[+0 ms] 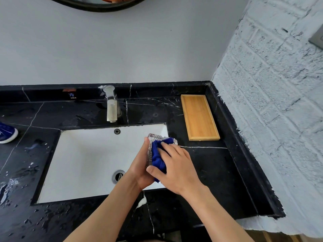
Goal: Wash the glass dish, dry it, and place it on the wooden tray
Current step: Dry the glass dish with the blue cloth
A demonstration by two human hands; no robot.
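Observation:
A clear cut-glass dish (153,137) is held upright over the right end of the white sink (83,154). My left hand (140,165) grips it from the left and below. My right hand (176,165) presses a blue cloth (158,154) into the dish's open face, with fingers spread over the cloth. Most of the dish is hidden behind the cloth and both hands. The wooden tray (199,117) lies flat on the black counter at the back right, with nothing on it.
A chrome tap (111,105) stands behind the sink and no water runs from it. The black marble counter (209,172) is wet with droplets at left. Something blue with a white edge (7,132) lies at the far left. A rough white wall borders the right side.

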